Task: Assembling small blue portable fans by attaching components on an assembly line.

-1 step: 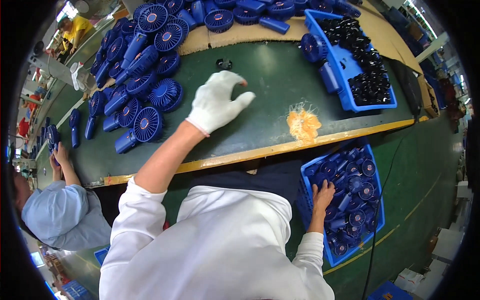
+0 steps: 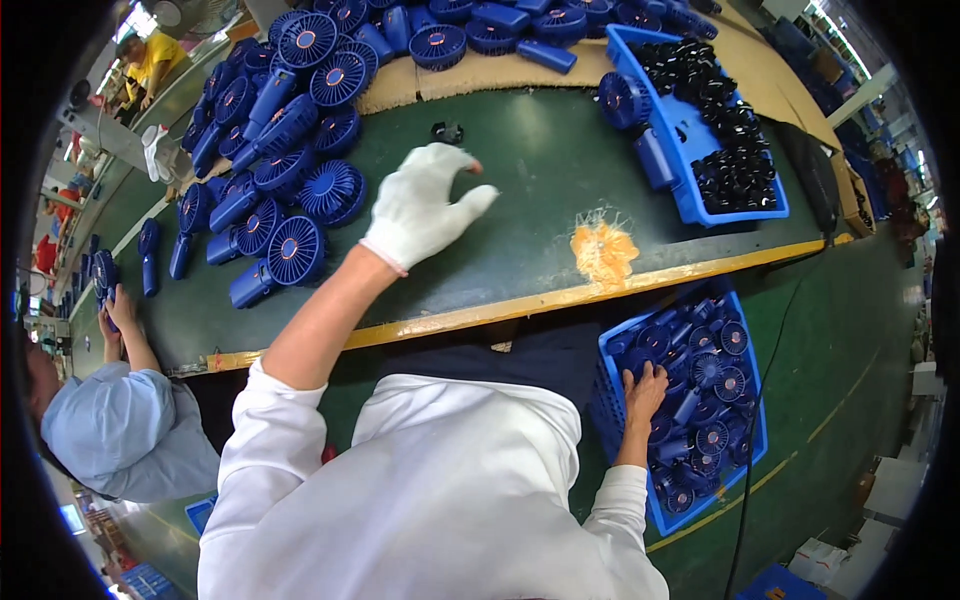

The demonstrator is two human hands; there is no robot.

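My left hand (image 2: 420, 205), in a white glove with a bare fingertip showing, is over the green worktable (image 2: 500, 150). Its thumb and index finger are apart, with nothing between them. Just beyond its fingers lies a small black part (image 2: 447, 132). My bare right hand (image 2: 644, 392) reaches down to the blue crate (image 2: 664, 520) at the table's front. Its fingers are spread over the dark blue handheld fans (image 2: 707, 370) heaped inside; I see none lifted. More handheld fans (image 2: 296, 250) are piled left of my left hand.
A blue tray (image 2: 688, 178) of black parts stands at the right, with a fan (image 2: 624, 100) against its side. Orange frayed material (image 2: 604, 252) sticks near the yellow table edge. A co-worker in a light blue shirt (image 2: 120, 425) holds a fan at left. A black cable (image 2: 750, 470) hangs beside the crate.
My left hand has shifted slightly left, its thumb and index finger still apart. My right hand stays over the fans in the crate.
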